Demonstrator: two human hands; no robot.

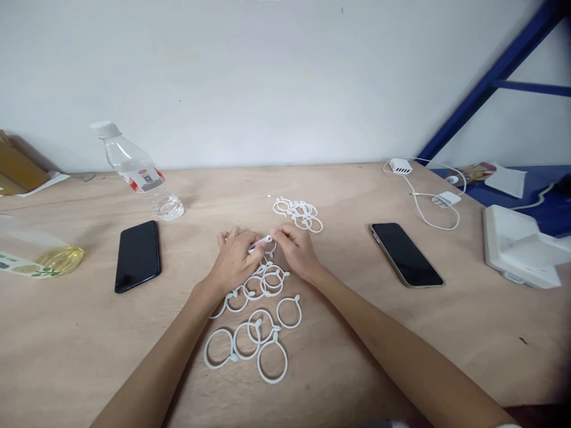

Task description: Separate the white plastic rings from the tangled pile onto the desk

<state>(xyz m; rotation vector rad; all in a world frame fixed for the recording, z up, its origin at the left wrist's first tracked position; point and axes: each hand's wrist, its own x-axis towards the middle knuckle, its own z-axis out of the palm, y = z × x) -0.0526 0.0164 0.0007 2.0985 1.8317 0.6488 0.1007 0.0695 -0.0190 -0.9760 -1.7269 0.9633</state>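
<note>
My left hand (235, 257) and my right hand (297, 251) meet over the middle of the wooden table (401, 333). Both pinch one white plastic ring (264, 241) between their fingertips. Just below the hands lies a loose spread of several white rings (261, 324), some overlapping, each with a small clip tab. A smaller cluster of white rings (298, 214) lies a little beyond my right hand. Part of the held ring is hidden by my fingers.
A clear water bottle (138, 172) lies tilted at the back left, with a black phone (138, 255) in front of it. Another phone (405, 254) lies on the right. White chargers and cable (428, 199), a white device (520, 246) and a blue frame (491, 77) stand at right. A yellowish bag (42, 261) sits at left.
</note>
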